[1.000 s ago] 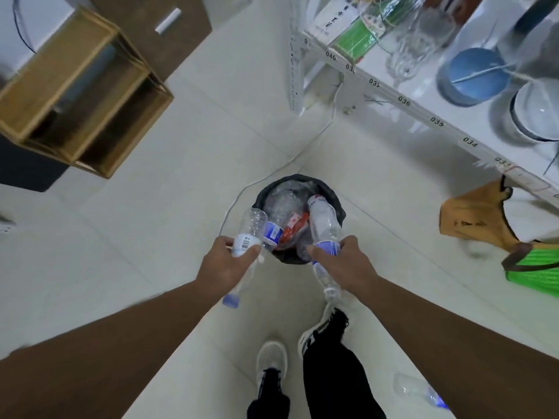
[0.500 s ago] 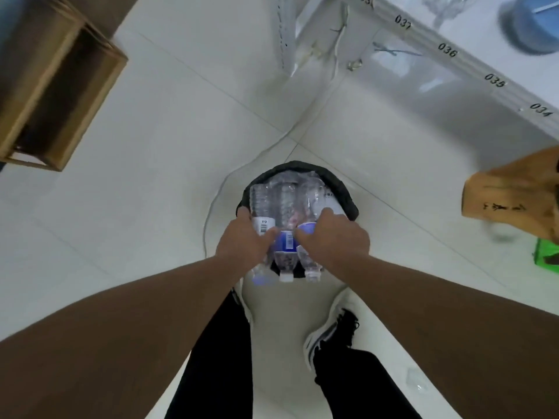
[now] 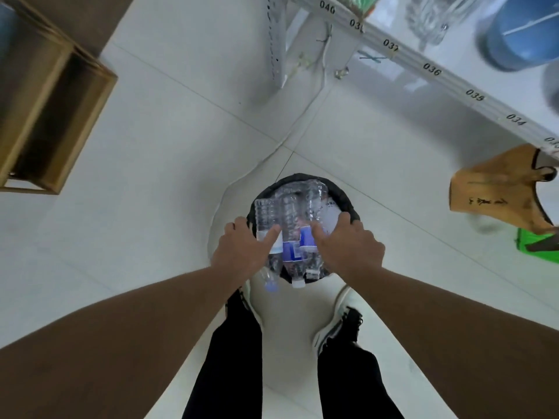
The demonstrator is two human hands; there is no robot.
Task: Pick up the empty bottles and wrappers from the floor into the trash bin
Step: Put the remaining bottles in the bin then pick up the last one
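A black-lined trash bin (image 3: 348,201) stands on the white tile floor just in front of my feet. Three clear plastic bottles with blue labels lie side by side across its top, caps toward me. My left hand (image 3: 242,252) grips the left bottle (image 3: 264,213), thumb lying on its label. My right hand (image 3: 348,246) holds the right bottle (image 3: 314,201) the same way. The middle bottle (image 3: 289,216) rests between them with its white cap over the near rim. What lies deeper in the bin is hidden.
An open wooden crate (image 3: 54,116) stands at the left. A white numbered shelf rack (image 3: 438,74) with a blue bowl (image 3: 520,34) runs along the upper right. A brown paper bag (image 3: 496,195) and a green bag (image 3: 538,246) hang at the right. A white cable (image 3: 302,116) crosses the floor.
Both hands brought their bottles from above the bin's near edge down onto its top, beside a third bottle. I stepped closer, so the bin is now between my feet.
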